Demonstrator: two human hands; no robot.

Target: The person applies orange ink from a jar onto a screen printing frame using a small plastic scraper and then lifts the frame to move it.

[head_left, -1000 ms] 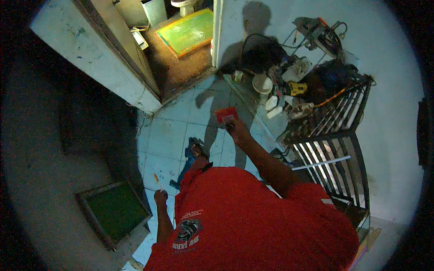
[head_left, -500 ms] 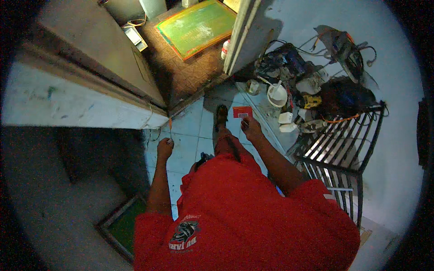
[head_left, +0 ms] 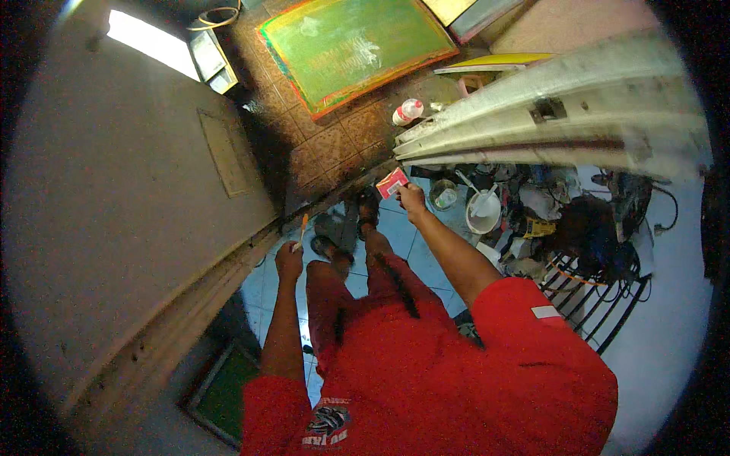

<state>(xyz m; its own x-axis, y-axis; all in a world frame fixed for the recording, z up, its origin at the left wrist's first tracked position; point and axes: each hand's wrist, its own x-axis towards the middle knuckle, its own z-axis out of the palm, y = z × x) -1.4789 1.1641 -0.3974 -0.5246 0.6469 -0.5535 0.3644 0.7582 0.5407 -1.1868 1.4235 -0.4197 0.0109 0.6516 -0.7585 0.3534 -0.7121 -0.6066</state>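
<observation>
My left hand (head_left: pixel 289 261) is closed round a thin pale stick with an orange end (head_left: pixel 304 222), which points up and away from me. Its exact kind is too small to make out. In my right hand (head_left: pixel 411 199), a small flat red packet (head_left: pixel 392 183) with a pale label patch is pinched at its lower right edge. The packet is held out above the door sill, over my feet. Both forearms reach forward, well apart.
A doorway opens ahead onto brown tiles, with a green framed screen (head_left: pixel 365 57) and a white-and-red bottle (head_left: pixel 408 112). A wall (head_left: pixel 152 144) stands left. On the right are a white bucket (head_left: pixel 483 211), a glass jar (head_left: pixel 443 194), cluttered tools and a black metal rack (head_left: pixel 608 323).
I have stepped forward to the doorway, so the green screen and bottle are nearer. The red packet has tilted, and the orange-ended stick now shows more plainly. Both hands keep their holds.
</observation>
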